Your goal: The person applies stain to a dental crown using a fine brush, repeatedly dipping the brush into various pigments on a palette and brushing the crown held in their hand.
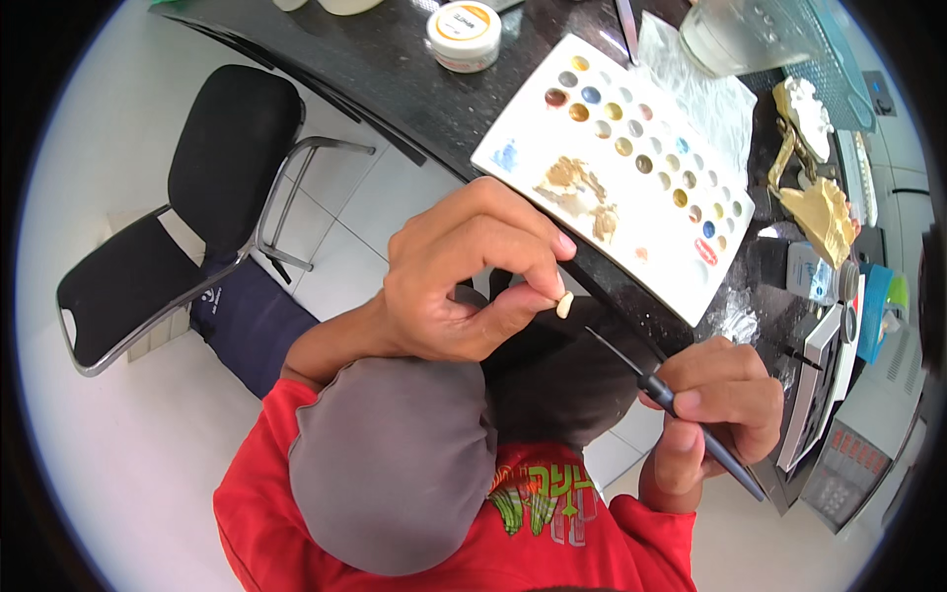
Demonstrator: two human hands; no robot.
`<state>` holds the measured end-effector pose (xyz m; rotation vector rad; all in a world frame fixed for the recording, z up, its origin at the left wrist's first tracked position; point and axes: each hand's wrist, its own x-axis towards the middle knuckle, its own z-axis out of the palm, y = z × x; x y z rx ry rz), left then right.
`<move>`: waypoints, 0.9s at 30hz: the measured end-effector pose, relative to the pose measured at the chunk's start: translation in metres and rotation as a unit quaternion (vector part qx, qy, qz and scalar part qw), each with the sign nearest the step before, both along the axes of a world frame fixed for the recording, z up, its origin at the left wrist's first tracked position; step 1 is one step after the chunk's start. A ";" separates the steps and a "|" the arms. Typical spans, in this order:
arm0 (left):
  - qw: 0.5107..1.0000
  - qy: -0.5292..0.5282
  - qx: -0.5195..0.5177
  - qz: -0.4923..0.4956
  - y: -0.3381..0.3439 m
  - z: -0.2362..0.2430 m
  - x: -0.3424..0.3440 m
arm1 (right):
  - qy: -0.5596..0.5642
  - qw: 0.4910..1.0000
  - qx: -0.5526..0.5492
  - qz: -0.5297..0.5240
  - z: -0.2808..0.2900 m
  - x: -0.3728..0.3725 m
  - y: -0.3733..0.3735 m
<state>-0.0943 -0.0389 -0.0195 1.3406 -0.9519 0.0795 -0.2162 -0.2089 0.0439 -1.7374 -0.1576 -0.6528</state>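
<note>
My left hand (464,271) pinches a small cream dental crown (564,305) between thumb and fingertip, just off the near edge of the table. In my right hand (720,405) is a thin dark brush (655,389), gripped near its ferrule like a pen. The brush's fine tip points at the crown and stays a short way apart from it. Beyond both hands lies a white palette (631,183) with rows of small colored wells. Brown and blue smears of paint (574,185) mark its near left part.
A round white jar (464,36) stands behind the palette's left end. A glass of liquid (740,39) is at the back, near a teal mesh basket (838,59). Dental models (822,215) and a small bottle (811,271) sit to the right. A black chair (232,148) stands at left.
</note>
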 end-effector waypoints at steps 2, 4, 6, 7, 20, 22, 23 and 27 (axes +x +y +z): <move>0.986 0.143 -0.070 -0.054 0.001 0.006 -0.003 | -0.019 1.000 0.010 -0.007 -0.001 0.000 0.003; 0.955 0.236 -0.078 -0.160 0.004 0.013 -0.001 | -0.046 0.999 0.014 -0.015 -0.001 0.003 0.008; 0.886 0.381 -0.087 -0.248 0.009 0.024 -0.003 | -0.062 0.998 0.004 -0.010 0.000 0.010 0.014; 0.860 0.409 -0.103 -0.287 0.009 0.023 -0.004 | -0.063 0.998 -0.008 0.000 0.001 0.012 0.016; 0.850 0.428 -0.112 -0.286 0.009 0.017 -0.007 | -0.071 0.997 -0.034 0.024 -0.003 0.022 0.019; 0.852 0.425 -0.111 -0.284 0.009 0.017 -0.007 | -0.070 0.997 -0.037 0.020 -0.003 0.023 0.020; 0.853 0.424 -0.110 -0.284 0.009 0.017 -0.007 | -0.069 0.997 -0.038 0.022 -0.003 0.022 0.020; 0.853 0.421 -0.116 -0.285 0.007 0.018 -0.007 | -0.066 0.997 -0.028 0.023 -0.004 0.018 0.018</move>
